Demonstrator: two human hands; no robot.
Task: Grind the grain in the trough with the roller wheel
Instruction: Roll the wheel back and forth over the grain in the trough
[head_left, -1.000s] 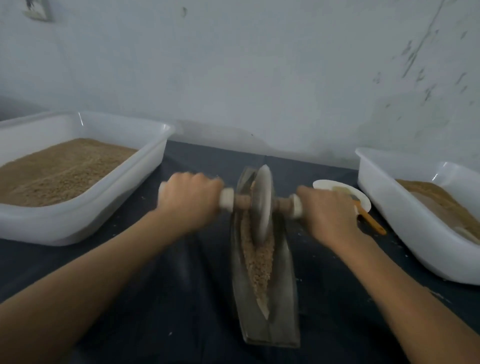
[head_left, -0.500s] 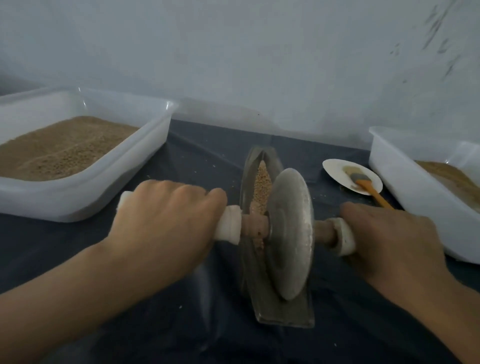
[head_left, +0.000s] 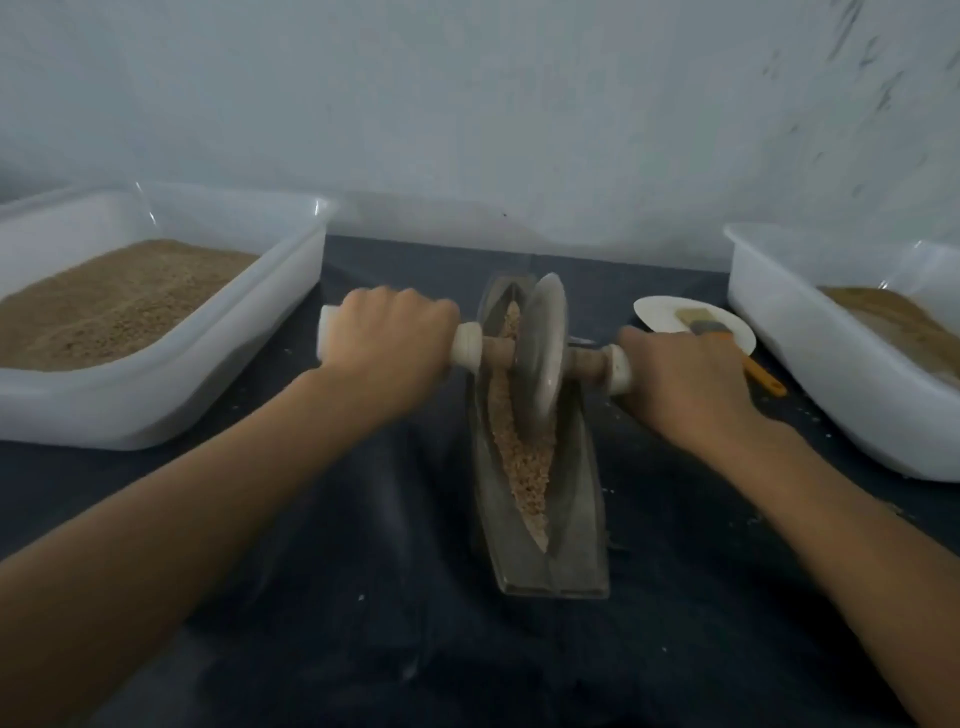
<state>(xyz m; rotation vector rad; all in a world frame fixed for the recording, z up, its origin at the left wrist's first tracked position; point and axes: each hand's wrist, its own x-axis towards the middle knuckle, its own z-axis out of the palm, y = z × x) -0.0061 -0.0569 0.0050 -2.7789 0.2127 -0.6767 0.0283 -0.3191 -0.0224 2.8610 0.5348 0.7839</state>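
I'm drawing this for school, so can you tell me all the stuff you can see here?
Trough: 1, grey, middle of the cloth, running away from the person.
Grain: 1 strip, tan, inside the trough.
Wheel: 1, grey, upright in the far half of the trough, on a brown axle with white handles.
Tubs: 2, white; left tub holds tan grain, right tub holds browner meal.
Plate: 1, white, between trough and right tub.
Brush: 1, orange handle, lying across the plate.
Cloth: 1, dark blue, under everything.
Wall: pale grey, behind.
Left hand: grips the left handle.
Right hand: grips the right handle.
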